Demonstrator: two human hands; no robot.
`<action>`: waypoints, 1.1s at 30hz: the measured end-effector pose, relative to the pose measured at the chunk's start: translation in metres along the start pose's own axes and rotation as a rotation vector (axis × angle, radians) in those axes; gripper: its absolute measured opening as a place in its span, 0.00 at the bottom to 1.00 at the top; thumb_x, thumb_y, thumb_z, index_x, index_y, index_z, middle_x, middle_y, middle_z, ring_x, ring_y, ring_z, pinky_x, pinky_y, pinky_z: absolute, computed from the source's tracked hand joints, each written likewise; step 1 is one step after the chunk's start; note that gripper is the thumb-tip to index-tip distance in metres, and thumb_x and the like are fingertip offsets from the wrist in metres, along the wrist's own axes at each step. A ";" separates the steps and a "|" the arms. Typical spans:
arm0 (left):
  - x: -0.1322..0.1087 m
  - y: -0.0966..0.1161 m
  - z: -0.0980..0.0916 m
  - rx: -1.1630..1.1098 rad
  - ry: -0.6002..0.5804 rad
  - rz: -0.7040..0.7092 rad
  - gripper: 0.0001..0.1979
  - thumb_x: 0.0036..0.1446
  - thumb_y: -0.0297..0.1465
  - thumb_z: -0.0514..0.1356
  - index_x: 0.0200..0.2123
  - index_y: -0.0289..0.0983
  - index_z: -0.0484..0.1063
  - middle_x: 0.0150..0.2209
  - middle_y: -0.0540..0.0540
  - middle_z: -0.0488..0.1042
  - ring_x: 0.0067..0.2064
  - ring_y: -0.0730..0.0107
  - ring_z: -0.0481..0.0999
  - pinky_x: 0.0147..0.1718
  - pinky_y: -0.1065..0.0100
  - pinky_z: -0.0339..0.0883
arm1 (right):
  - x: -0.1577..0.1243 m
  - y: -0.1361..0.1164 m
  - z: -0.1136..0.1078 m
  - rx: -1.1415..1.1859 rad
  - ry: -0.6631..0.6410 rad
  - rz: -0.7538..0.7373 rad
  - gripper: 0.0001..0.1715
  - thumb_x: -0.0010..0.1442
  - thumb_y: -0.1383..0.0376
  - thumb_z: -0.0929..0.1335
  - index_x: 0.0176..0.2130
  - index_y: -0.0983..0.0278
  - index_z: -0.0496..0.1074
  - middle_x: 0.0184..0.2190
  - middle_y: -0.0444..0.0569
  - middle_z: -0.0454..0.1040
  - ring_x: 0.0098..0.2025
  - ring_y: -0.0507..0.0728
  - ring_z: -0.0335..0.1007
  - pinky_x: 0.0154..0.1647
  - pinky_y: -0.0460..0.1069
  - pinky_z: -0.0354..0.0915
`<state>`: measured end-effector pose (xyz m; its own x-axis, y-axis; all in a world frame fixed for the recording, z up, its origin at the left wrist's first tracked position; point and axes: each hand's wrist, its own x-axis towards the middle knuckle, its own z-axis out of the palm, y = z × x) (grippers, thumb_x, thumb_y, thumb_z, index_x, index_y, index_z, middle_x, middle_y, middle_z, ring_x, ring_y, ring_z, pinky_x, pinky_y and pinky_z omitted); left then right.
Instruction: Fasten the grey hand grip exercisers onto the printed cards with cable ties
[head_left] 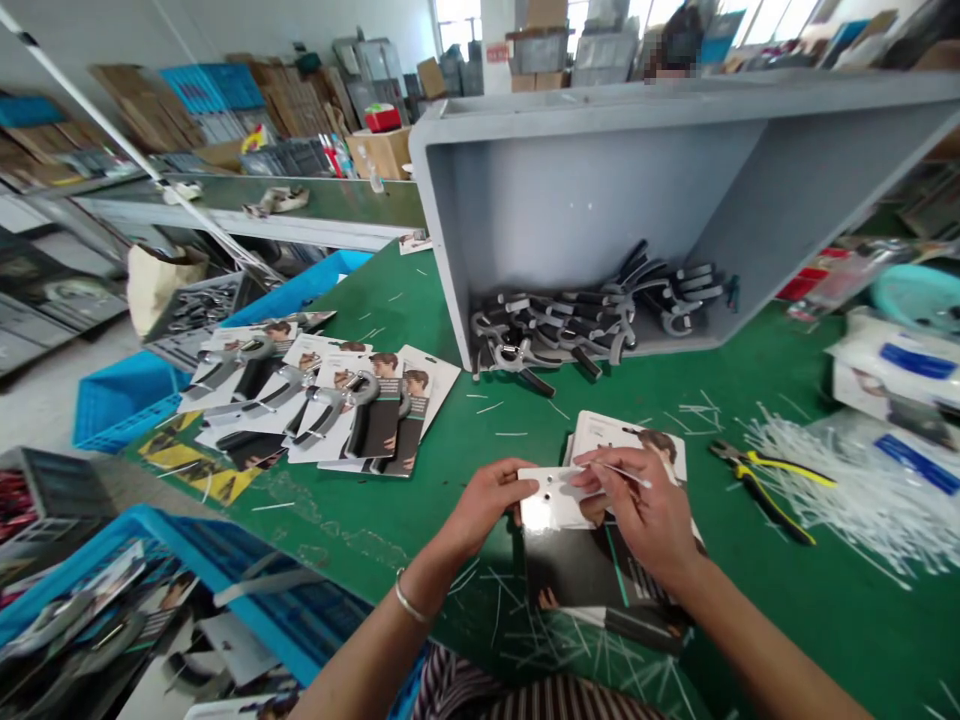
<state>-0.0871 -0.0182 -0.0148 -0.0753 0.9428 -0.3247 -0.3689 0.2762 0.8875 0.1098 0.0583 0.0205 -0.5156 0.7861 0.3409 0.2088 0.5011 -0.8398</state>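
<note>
My left grip pinched white-and-black printed card; my right grip clenched thin white plastic tie at its holes; judged: steady card aids aiming.

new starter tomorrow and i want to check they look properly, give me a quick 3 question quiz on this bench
1. True or false: the grey bin lies tipped on its side.
2. What does the right hand pinch? A) a thin white tie B) a pen C) a screw
3. Fill in: the left hand holds the card; the yellow-handled cutters lie on the person's ___ side.
Key: 1 true; 2 A; 3 right.
</note>
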 end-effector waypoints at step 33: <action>-0.035 -0.045 -0.005 0.522 0.189 0.325 0.07 0.56 0.27 0.59 0.33 0.39 0.77 0.34 0.47 0.74 0.38 0.65 0.71 0.41 0.68 0.62 | 0.009 0.007 0.015 -0.172 -0.244 -0.009 0.05 0.67 0.66 0.63 0.39 0.60 0.69 0.35 0.48 0.73 0.37 0.56 0.70 0.40 0.50 0.63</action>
<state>-0.0724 -0.0641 -0.0451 -0.2869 0.9577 -0.0226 0.1958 0.0817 0.9772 0.0942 0.0640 0.0117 -0.6981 0.6816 0.2191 0.3300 0.5779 -0.7465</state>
